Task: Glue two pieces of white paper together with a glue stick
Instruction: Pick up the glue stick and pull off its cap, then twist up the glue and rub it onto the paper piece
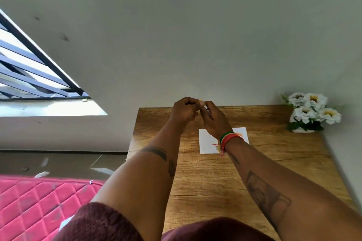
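Observation:
Both my hands are raised together above the far part of the wooden table [215, 178]. My left hand [184, 112] is closed around a small yellow piece, likely the glue stick's cap [201, 101]. My right hand [214, 119] is closed on the glue stick [206, 106], of which only a pale tip shows between the fingers. The two hands touch at the fingertips. White paper [206, 143] lies flat on the table under my right wrist, partly hidden by it; I cannot tell whether it is one sheet or two.
A white pot of white flowers [311, 111] stands at the table's far right corner against the wall. A pink quilted mattress [35, 207] lies on the floor to the left. A barred window [33, 72] is at the far left.

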Tool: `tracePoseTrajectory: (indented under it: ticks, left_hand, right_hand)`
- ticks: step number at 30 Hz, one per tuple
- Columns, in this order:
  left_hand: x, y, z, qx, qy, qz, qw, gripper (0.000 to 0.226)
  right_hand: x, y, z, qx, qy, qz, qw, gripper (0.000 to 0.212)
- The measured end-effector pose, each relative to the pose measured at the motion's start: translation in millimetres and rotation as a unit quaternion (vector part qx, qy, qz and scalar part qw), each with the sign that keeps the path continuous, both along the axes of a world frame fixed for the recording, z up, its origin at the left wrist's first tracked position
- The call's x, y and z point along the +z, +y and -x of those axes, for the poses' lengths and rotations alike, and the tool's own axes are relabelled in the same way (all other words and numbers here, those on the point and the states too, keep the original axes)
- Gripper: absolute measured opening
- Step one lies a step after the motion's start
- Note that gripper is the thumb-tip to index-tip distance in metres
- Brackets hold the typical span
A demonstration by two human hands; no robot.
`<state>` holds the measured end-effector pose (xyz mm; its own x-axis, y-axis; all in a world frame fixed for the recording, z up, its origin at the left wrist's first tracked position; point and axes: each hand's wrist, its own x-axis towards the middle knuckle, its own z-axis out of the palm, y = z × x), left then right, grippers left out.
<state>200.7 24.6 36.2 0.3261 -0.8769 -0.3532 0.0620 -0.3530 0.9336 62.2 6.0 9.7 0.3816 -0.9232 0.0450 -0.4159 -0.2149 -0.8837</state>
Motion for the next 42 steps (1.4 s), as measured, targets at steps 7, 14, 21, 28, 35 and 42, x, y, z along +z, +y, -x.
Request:
tracePoseTrajectory:
  ticks: [7,14,21,28,35,42]
  left_hand:
    - [-14.9,-3.1,-4.8,0.011,-0.031,-0.010,0.999,0.017]
    - [-65.9,24.5,-19.4,0.022,-0.351,-0.124,0.928,0.010]
    - [-90.4,34.4,-29.1,-0.011,-0.403,-0.169,0.899,0.016]
    - [-90.4,32.9,-18.3,-0.032,-0.414,-0.196,0.889,0.034]
    - [-52.4,24.2,-13.5,0.021,-0.426,-0.111,0.898,0.017]
    - [-18.0,17.0,11.0,0.012,-0.182,0.002,0.983,0.024]
  right_hand:
    - [-20.0,-2.0,2.5,-0.003,-0.010,-0.072,0.997,0.034]
    - [-41.6,3.4,4.0,-0.053,0.016,-0.105,0.993,0.033]
    - [-49.5,7.8,-12.7,-0.053,-0.013,-0.131,0.990,0.031]
    - [-45.9,4.0,-18.0,-0.039,0.007,-0.110,0.993,0.031]
    - [-26.1,-7.6,-6.7,-0.079,-0.056,-0.116,0.989,0.032]
    - [-3.6,-6.4,8.0,-0.085,-0.101,-0.119,0.984,0.036]
